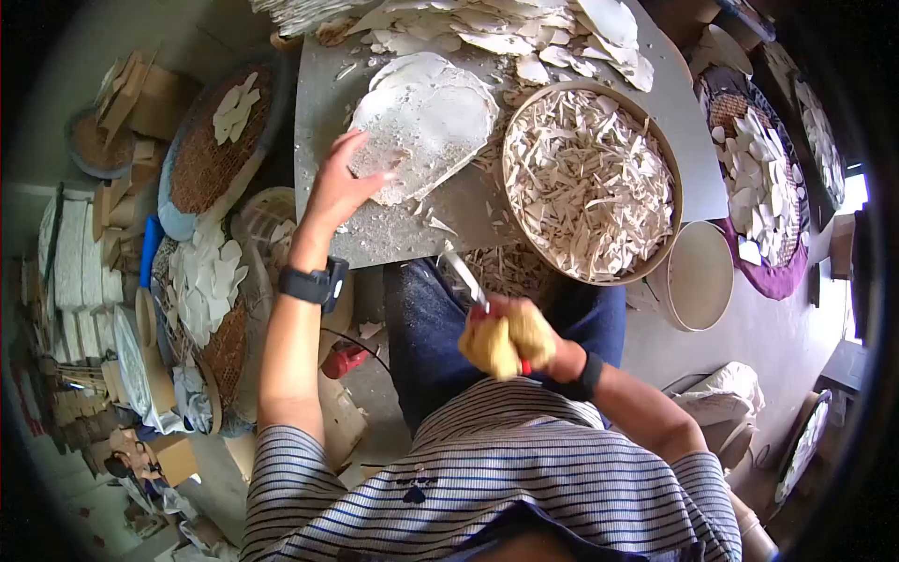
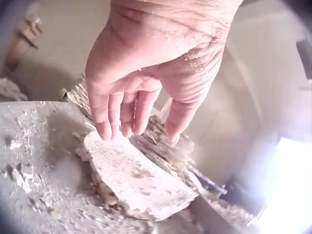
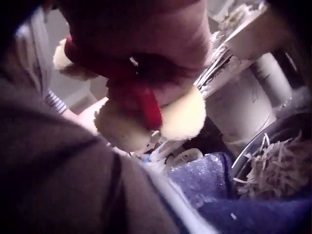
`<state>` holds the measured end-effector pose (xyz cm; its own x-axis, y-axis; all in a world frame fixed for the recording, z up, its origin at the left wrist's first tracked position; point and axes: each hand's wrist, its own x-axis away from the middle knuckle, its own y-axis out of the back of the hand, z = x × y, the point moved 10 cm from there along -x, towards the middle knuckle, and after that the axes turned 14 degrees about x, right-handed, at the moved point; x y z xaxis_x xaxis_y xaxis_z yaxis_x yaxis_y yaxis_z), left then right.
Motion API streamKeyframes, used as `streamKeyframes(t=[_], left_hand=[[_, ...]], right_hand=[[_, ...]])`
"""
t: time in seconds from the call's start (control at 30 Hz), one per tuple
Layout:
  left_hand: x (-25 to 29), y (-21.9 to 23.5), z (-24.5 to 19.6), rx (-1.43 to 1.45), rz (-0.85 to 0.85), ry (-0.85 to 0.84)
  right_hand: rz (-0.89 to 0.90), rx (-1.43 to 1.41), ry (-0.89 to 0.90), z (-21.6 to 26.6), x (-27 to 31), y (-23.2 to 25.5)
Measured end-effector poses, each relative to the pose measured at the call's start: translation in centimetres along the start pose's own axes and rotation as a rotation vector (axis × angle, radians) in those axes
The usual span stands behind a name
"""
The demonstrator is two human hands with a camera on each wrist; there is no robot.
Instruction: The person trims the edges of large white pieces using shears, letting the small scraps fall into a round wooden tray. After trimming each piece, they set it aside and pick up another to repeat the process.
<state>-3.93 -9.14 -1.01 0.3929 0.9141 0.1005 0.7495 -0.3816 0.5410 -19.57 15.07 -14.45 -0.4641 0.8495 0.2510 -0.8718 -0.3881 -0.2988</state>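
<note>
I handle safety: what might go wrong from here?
The knife in the right hand is near the legs, so a slip might cut them. The left hand looks bare, so a stray stroke may nick it. The tray seems to overhang the table; a bump might spill its strips.

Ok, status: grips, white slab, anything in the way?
Left grip open-fingered at edge of white slab, contact unclear. Right grip holds red-handled blade, clear of slab. Crumbs on slab; no other obstruction seen.
</note>
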Motion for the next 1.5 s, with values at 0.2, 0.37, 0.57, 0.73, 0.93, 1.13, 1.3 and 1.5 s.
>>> streamKeyframes(t=[0.2,0.37,0.57,0.73,0.93,1.13,1.3,1.5], left_hand=[[-2.3,-0.4,1.0,-0.144,-0.271,-0.114],[-3.7,0.3,2.6,0.436,-0.15,0.047],[-2.9,3.4,2.1,0.45,-0.227,0.106],[-2.4,4.1,5.8,0.65,-0.255,0.28],[-1.8,-0.3,6.0,0.925,-0.012,0.295],[-0.7,-1.3,5.1,0.989,-0.007,0.303],[-0.2,0.5,2.7,0.891,-0.106,0.138],[1.5,3.4,-2.4,0.967,-0.16,-0.043]], right_hand=[[-0.177,0.365,0.423,11.1,-1.9,1.7],[-0.017,0.143,0.081,7.7,-3.5,2.5],[-0.1,0.047,0.234,7.3,-4.0,3.4],[0.017,-0.119,-0.256,5.5,-3.3,2.6],[0.095,-0.129,-0.097,2.6,-4.8,3.5],[0.105,-0.182,-0.034,6.4,-7.0,1.4],[0.043,-0.135,-0.055,6.8,-8.4,0.2],[-0.023,-0.053,0.057,8.4,-8.0,1.0]])
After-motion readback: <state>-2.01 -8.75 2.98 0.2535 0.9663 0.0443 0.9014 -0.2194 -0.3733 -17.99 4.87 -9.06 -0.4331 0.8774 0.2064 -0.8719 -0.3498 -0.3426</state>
